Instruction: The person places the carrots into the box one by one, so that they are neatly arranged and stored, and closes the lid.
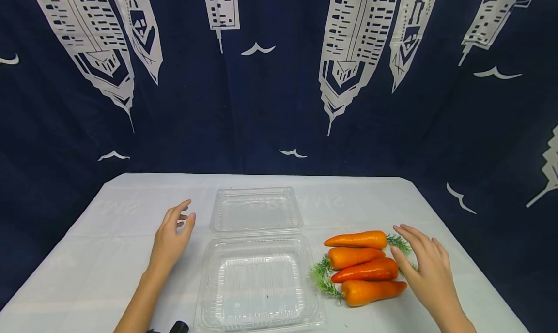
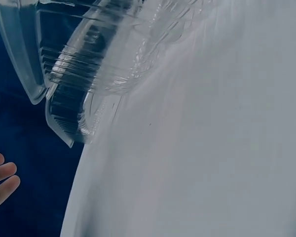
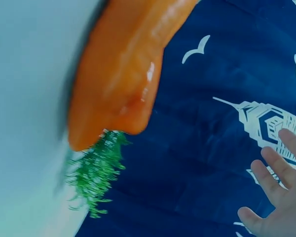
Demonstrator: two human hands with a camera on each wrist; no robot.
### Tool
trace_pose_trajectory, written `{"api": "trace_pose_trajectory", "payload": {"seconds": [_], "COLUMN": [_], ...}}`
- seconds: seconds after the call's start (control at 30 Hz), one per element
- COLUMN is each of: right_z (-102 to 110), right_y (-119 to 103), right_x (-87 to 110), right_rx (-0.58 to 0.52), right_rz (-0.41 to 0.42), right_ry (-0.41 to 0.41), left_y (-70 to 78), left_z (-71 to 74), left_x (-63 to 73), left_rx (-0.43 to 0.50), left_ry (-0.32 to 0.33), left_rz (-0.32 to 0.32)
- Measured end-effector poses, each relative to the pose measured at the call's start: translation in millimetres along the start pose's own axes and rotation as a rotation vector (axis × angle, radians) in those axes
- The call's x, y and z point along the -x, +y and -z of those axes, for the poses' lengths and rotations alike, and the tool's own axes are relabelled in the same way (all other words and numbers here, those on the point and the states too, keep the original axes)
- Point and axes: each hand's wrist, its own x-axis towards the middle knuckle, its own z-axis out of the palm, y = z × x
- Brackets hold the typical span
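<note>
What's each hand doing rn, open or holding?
Left hand: open, holding nothing, left of the clear plastic container.
Right hand: open, holding nothing, near the carrots.

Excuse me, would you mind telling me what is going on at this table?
A person's right hand is beside four carrots on a white table, and the left hand is to the left of an open, clear plastic container. Neither hand grips anything. The carrots lie side by side, all outside the container.

A navy printed cloth [image 1: 279, 96] hangs behind a white table [image 1: 104, 265].
</note>
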Motion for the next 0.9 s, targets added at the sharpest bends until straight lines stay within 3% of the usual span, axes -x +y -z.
{"api": "trace_pose_trajectory", "payload": {"seconds": [0.17,0.57,0.8,0.9], "right_z": [-4.5,-13.7,-13.6,-16.0], "right_y": [0.8,4.9,12.1,16.3], "right_x": [10.4,26.5,30.6,33.7], "right_rx": [-0.037,-0.129,-0.163,-0.156], "right_rz": [-0.08,-0.131,-0.209,-0.216], "right_ry": [-0.006,-0.037,-0.151,-0.163], "left_y": [-0.2,3.0,0.1,-1.2], "left_z": [-6.4,-24.3,-34.5,-36.8], "left_x": [1.1,10.0,14.4,16.9], "left_rx": [0.095,0.364,0.532,0.58], "left_ry": [-0.044,-0.129,-0.141,-0.164], "left_rz": [0.078,0.263,0.324,0.341]}}
